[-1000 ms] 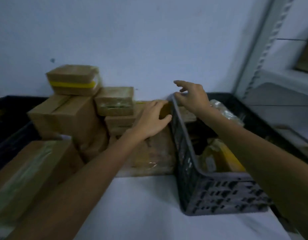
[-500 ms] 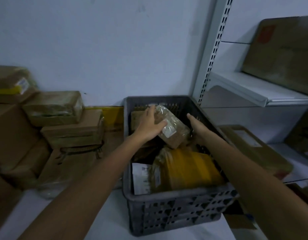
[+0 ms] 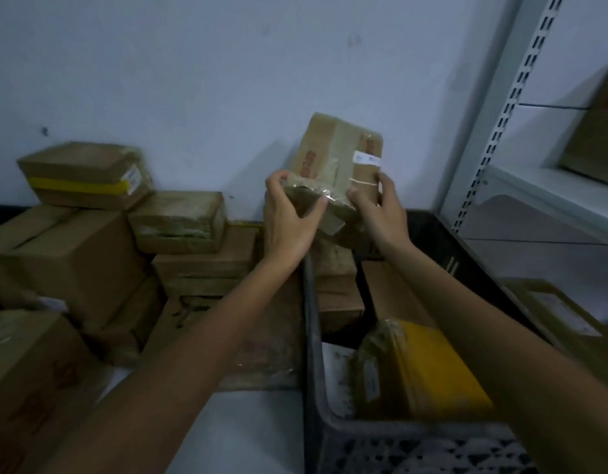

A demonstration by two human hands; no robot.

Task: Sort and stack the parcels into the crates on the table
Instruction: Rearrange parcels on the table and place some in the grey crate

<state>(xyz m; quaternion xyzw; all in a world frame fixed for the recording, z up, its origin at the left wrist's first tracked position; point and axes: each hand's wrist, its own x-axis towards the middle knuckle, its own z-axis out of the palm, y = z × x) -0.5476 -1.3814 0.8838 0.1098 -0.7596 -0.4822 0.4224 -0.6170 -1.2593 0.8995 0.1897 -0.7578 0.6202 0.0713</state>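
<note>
A small brown parcel (image 3: 337, 159) wrapped in clear tape, with red print and a white label, is held up in the air above the far end of the grey plastic crate (image 3: 333, 436). My left hand (image 3: 289, 217) grips its lower left corner and my right hand (image 3: 381, 210) grips its lower right side. Inside the crate lie a yellow-taped parcel (image 3: 429, 367), a white-labelled packet (image 3: 337, 381) and brown boxes (image 3: 337, 285) at the far end.
A pile of brown cardboard parcels (image 3: 90, 258) fills the white table to the left of the crate, one with a yellow band (image 3: 80, 179) on top. A white metal shelf unit (image 3: 521, 186) stands at the right, with a flat parcel (image 3: 562, 319) below it. The wall is close behind.
Both hands reached into the crate, took hold of the small taped parcel and lifted it up out of the crate. The view swung back toward the left.
</note>
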